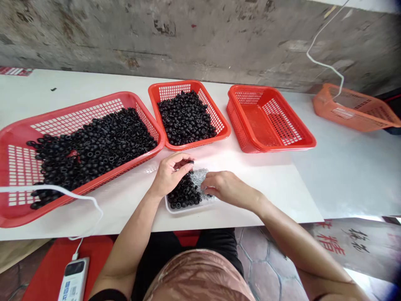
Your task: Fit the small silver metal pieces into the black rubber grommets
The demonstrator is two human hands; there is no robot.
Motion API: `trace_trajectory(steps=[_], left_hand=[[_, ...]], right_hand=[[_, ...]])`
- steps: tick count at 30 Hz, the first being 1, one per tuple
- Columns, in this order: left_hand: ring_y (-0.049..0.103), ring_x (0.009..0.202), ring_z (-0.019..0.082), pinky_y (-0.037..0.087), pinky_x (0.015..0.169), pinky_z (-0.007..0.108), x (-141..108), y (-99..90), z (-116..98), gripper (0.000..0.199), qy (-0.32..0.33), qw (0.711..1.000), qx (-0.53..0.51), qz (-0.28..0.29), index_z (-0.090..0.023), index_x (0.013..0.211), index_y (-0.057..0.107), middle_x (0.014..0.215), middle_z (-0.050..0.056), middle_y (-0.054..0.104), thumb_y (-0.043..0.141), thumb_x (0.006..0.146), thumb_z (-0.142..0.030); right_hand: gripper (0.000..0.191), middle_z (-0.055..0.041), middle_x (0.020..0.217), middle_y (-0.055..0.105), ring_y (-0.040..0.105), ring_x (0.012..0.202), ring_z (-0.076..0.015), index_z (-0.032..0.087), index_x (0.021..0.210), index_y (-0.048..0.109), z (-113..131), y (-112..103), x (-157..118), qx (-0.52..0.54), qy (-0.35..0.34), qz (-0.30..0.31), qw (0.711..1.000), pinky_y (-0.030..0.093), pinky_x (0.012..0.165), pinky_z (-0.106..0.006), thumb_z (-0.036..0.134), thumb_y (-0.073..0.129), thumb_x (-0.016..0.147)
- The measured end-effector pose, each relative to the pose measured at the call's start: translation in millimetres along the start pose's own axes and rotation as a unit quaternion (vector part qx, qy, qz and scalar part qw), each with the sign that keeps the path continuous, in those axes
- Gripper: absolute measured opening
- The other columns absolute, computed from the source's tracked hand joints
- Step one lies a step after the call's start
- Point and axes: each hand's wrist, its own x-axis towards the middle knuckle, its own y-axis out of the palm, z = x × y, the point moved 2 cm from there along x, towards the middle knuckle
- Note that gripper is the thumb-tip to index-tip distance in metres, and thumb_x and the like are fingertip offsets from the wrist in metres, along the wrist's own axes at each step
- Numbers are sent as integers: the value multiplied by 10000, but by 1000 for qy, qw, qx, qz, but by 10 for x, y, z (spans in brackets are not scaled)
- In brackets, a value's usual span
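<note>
Between the thumb and fingers of my left hand [171,172] is a small black hollow cap [191,162], held just above a white shallow tray [176,210]. The tray's left part holds a heap of similar black caps [184,195]. On its right side lie many tiny shiny clear or silvery beads [198,177]. My right hand [224,187] is over these beads with its fingertips pinched together and pointing down. A bit of black shows under those fingers; whether they grip it or a bead is hidden.
A large red basket [94,184] of black caps stands left, and a smaller red basket [221,136] of them behind the tray. Stacked red baskets [250,140] are at right, an orange basket [347,117] farther right. A white cable [72,193] crosses left to a power bank [74,280].
</note>
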Motion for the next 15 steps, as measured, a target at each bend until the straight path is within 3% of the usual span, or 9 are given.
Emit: trace_trajectory(steps=[3,6,12,15], left_hand=[[681,806,148,544,774,266,9,-4,2,157,7,1000,6,-2,-172,994,756,997,60,752,706,856,-227],[680,792,142,551,774,265,15,-2,0,147,1,1000,-10,-8,-167,977,749,983,55,752,707,848,-222],[679,780,144,565,774,275,22,17,-16,139,-8,1000,-25,-8,-160,945,744,931,48,751,726,823,-225],[679,767,143,571,767,276,24,16,-10,148,-19,999,-42,-7,-156,938,740,917,44,749,735,818,-242]], right_hand=[[245,-88,841,710,690,769,-216,137,844,736,97,68,25,-184,-38,102,977,466,703,-307,18,540,927],[287,-95,840,716,705,768,-239,135,875,730,157,87,79,-244,-54,148,957,477,709,-326,-10,488,928],[251,-154,881,726,723,826,-289,94,906,724,188,135,139,-268,-41,124,955,495,709,-350,7,489,923],[228,-149,832,725,718,776,-272,86,886,727,141,151,154,-256,-35,115,959,487,680,-330,26,510,918]])
